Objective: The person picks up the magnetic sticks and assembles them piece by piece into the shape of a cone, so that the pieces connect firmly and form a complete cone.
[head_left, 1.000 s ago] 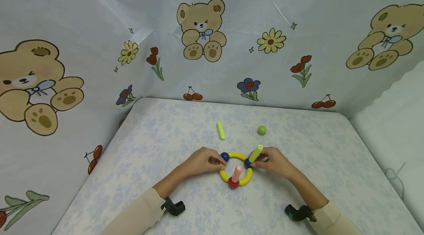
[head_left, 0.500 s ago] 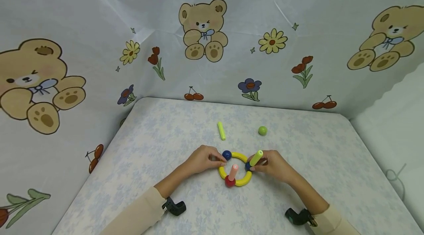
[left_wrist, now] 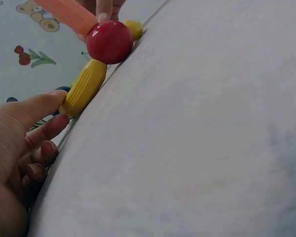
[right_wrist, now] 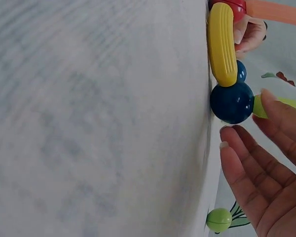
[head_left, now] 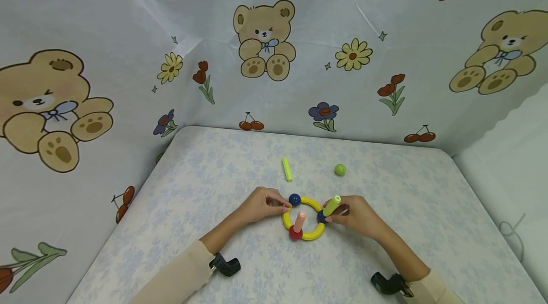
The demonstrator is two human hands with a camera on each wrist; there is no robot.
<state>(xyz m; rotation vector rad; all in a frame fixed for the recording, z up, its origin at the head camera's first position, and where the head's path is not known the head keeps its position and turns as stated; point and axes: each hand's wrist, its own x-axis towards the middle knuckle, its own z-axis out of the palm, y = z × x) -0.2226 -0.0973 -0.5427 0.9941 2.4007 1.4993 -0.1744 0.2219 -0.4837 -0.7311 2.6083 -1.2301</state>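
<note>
A ring of yellow curved rods [head_left: 314, 233] and balls lies on the table. Its near side has a red ball [head_left: 295, 233] with a pink stick [head_left: 300, 220] standing up from it. One blue ball [head_left: 294, 200] sits at the ring's far left, another blue ball [right_wrist: 232, 102] at its right. My left hand [head_left: 262, 207] pinches the left curved yellow rod [left_wrist: 84, 88] between thumb and index finger. At the right blue ball, my right hand [head_left: 357, 216] pinches the lime green stick [head_left: 331, 206] near its base; its other fingers are loosely bent.
Beyond the ring lie a loose lime green stick [head_left: 287, 170] and, farther right, a green ball [head_left: 340, 170]. A bear-print cloth [head_left: 205, 23] hangs behind the table [head_left: 205, 171]. Each wrist wears a black camera [head_left: 225, 264].
The ring has turned slightly clockwise as seen from above. Its red ball shifted left, the right blue ball came nearer, and the right hand moved with it. Both hands kept their hold.
</note>
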